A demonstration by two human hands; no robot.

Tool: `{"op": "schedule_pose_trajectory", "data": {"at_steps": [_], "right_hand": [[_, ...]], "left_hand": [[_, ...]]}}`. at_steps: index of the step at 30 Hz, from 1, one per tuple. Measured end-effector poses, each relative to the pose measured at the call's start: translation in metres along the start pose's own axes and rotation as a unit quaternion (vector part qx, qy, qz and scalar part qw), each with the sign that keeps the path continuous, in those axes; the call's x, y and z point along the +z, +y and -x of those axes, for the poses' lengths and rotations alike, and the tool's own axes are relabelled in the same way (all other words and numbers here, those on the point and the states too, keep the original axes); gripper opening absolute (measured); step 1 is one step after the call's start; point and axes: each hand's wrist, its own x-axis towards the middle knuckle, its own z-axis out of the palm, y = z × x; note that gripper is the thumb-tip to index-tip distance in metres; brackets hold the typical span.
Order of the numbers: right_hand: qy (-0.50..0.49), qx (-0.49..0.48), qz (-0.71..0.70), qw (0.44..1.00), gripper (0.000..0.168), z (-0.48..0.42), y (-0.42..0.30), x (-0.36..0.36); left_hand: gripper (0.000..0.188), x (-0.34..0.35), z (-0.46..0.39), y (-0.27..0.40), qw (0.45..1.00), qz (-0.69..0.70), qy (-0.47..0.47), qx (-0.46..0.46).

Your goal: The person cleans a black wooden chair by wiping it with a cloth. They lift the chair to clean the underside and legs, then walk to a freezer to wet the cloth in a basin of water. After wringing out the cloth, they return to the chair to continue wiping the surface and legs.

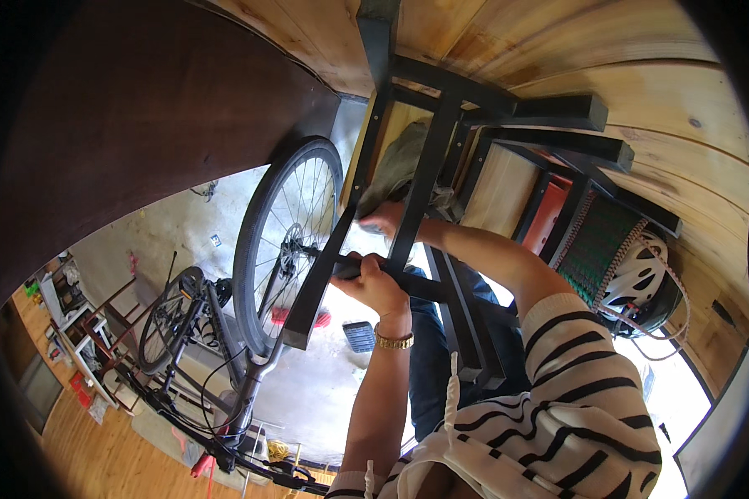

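Note:
In front of me is an upturned black stool frame, its square legs pointing in several directions and pale wood showing behind the bars. My left hand, with a gold-coloured bracelet at the wrist, is wrapped around a dark crossbar low on the frame. Behind an upright bar, my right hand reaches through to a grey cloth and has its fingers curled on the cloth's lower end. Part of that hand and of the cloth is hidden by the bars.
A bicycle's front wheel stands close left of the frame, with another bicycle beyond. At right are more stool frames, a green woven basket and a white helmet. A plank wall borders the right.

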Motion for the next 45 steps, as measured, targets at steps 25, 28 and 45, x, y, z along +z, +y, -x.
{"op": "schedule_pose_trajectory", "data": {"at_steps": [25, 28, 45], "right_hand": [[-0.030, 0.183, -0.671, 0.718, 0.036, -0.037, -0.087, -0.072], [-0.036, 0.069, -0.521, 0.850, 0.030, -0.051, -0.087, -0.038], [-0.223, 0.074, -0.512, 0.826, 0.022, -0.032, -0.072, -0.060]], "left_hand": [[0.035, -0.005, -0.002, -0.004, 1.000, 0.007, -0.009, -0.009], [0.033, -0.003, -0.002, -0.003, 1.000, -0.006, -0.016, -0.011], [0.037, -0.006, -0.006, -0.011, 0.998, -0.056, -0.003, 0.007]]}}
